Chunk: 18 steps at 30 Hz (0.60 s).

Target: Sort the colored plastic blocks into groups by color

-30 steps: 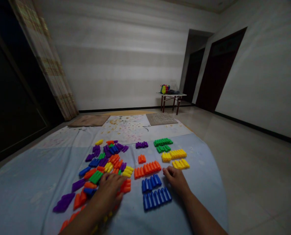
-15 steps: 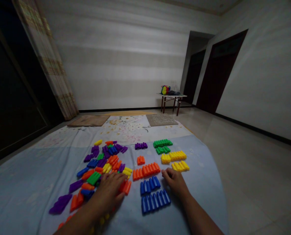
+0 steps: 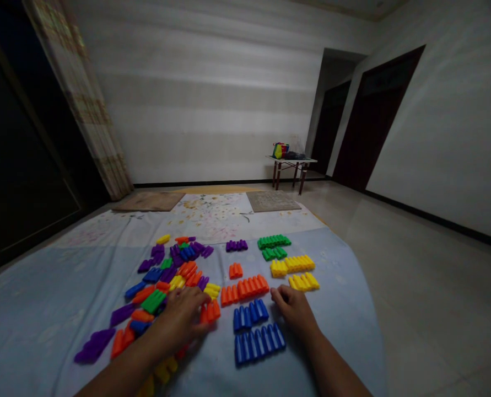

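Note:
My left hand [image 3: 183,317] lies over the mixed pile of coloured pieces, its fingers curved and apart beside an orange block [image 3: 210,312]. Whether it grips that block is hard to tell. Loosely curled, my right hand [image 3: 292,309] rests on the cloth, right of the blue rows [image 3: 259,344] and the orange row [image 3: 245,290]; no piece shows in it. Yellow rows [image 3: 292,266], green rows [image 3: 274,241] and a purple row [image 3: 237,246] lie farther back. At the left are purple pieces [image 3: 95,346] and a green block [image 3: 153,301].
A light blue cloth [image 3: 332,331] covers the table. Two flat boards, a brown one [image 3: 150,202] and a patterned one [image 3: 273,201], lie at its far edge. Beyond stands a small table [image 3: 291,160] with a colourful bag [image 3: 280,150].
My left hand has shifted slightly left, and more of the orange block beside it shows. Yellow pieces below that hand show more clearly. My right hand has hardly moved.

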### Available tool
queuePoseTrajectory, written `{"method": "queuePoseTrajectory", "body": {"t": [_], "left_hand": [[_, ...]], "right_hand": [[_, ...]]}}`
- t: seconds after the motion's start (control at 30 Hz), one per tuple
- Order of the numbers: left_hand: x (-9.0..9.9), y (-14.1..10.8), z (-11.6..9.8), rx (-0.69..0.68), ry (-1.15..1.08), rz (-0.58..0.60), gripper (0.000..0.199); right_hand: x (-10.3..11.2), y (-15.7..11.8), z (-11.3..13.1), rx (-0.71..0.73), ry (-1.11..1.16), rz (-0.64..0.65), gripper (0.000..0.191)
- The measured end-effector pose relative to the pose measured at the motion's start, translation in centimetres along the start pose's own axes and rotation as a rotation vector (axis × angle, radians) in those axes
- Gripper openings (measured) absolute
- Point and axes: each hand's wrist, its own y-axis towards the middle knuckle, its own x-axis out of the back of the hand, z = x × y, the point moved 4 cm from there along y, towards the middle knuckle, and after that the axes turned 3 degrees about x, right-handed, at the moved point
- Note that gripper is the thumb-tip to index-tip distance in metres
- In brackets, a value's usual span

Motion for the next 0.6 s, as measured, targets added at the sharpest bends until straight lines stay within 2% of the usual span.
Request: {"method": "queuePoseTrajectory", "body": {"t": [0.13, 0.33, 0.5, 0.6], "left_hand": [[0.5, 1.6, -1.3, 0.014, -0.001, -0.085, 0.038], [-0.6, 4.0, -3.3, -0.003, 0.037, -0.052, 0.041], [-1.2, 4.8, -3.6, -0.011, 0.011, -0.02, 0.045], [-0.5, 4.9, -2.9, 0.01, -0.022, -0.025, 0.053]], "right_hand": [[0.0, 0.0, 0.0, -0.011, 0.006, 0.009, 0.041], [-0.1, 0.0, -0.1, -0.03, -0.011, 0.023, 0.041], [0.0, 0.0, 0.1, -0.023, -0.012, 0.033, 0.041], [0.0, -0.1, 0.1, -0.017, -0.011, 0.029, 0.041]]}}
